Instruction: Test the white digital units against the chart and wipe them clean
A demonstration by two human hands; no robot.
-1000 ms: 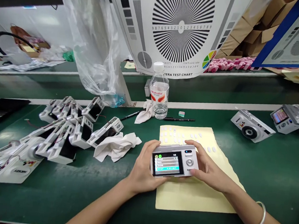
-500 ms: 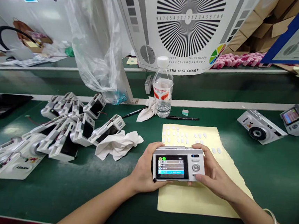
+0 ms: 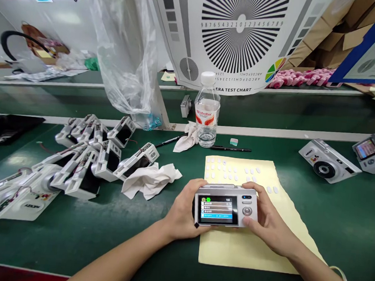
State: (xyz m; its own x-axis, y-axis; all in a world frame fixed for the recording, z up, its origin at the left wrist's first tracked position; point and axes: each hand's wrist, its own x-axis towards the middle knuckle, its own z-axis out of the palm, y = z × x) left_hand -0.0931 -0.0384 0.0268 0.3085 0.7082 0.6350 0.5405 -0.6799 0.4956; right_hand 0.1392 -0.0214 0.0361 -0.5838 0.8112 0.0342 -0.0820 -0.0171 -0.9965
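A silver digital camera (image 3: pixel 226 206) is held level above a yellow sheet (image 3: pixel 230 253), its rear screen (image 3: pixel 218 210) facing me and lit with a menu, the bottom row in blue. My left hand (image 3: pixel 184 212) grips the camera's left end, fingers partly hidden behind it. My right hand (image 3: pixel 267 219) holds the right end, with the thumb on the lower buttons below the round control pad (image 3: pixel 247 211). Several small pale oval stickers (image 3: pixel 231 169) are on the upper part of the sheet.
Several opened camera bodies (image 3: pixel 83 162) lie piled at the left beside a crumpled white cloth (image 3: pixel 151 180). A water bottle (image 3: pixel 206 111) and a black pen (image 3: pixel 231 149) are behind the sheet. Two silver cameras (image 3: pixel 330 161) sit at the right. A test chart (image 3: pixel 190 31) hangs ahead.
My right thumb has shifted slightly up on the camera's buttons. Both hands still hold the camera; the whole view has moved slightly.
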